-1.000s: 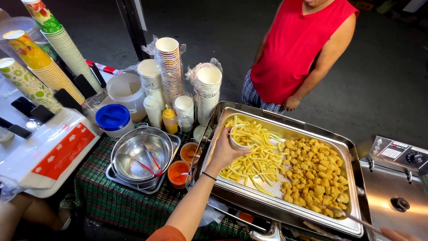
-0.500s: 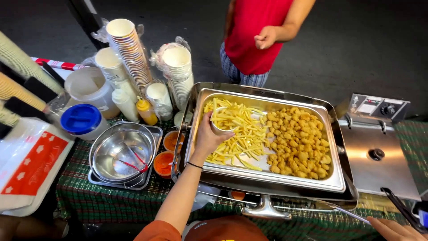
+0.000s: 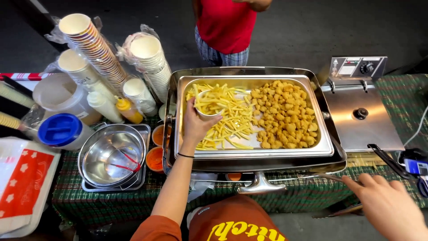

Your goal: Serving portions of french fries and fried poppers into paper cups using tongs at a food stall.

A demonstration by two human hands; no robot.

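Far left on my table I see a white bag with a red panel [image 3: 24, 185], then a tub with a blue lid [image 3: 61, 129], tilted stacks of paper cups [image 3: 96, 47] and a steel mixing bowl [image 3: 112, 154] sitting in a square tray, with two small pots of orange sauce [image 3: 156, 147] just beside it. My left hand [image 3: 195, 125] reaches into the steel serving pan [image 3: 249, 154] and is wrapped around a small white paper cup [image 3: 208, 105], which is tipped into the pile of fries [image 3: 227, 118] and already has fries in it. Right of the fries, in the same pan, lies a heap of golden fried nuggets [image 3: 283, 114]. Across the table a person in a red shirt [image 3: 227, 24] stands behind the pan. Next along is a steel fryer with a lid [image 3: 361, 118]. At the lower right my right hand [image 3: 388, 207] has its fingers curled by a thin metal handle [image 3: 325, 177]; I cannot tell whether it truly grips it.
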